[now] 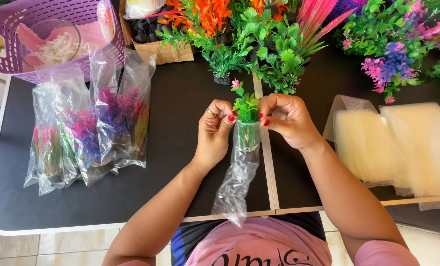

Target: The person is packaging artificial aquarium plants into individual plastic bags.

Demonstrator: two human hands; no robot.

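My left hand (pixel 215 129) and my right hand (pixel 289 119) pinch the mouth of a narrow clear plastic bag (pixel 238 177) from either side, above the black table (pixel 180 98). A small green artificial plant (pixel 245 106) with a pink tip stands in the bag's opening, its lower part inside the plastic and its leaves sticking out on top. The rest of the bag hangs crumpled toward my body.
Several bagged plants (pixel 89 130) lie at the left. A purple basket (pixel 43 34) holds a glass bowl at the far left. Loose artificial plants (pixel 279 44) crowd the far edge beside a cardboard box (pixel 156 47). Stacks of flat clear bags (pixel 402 145) lie at the right.
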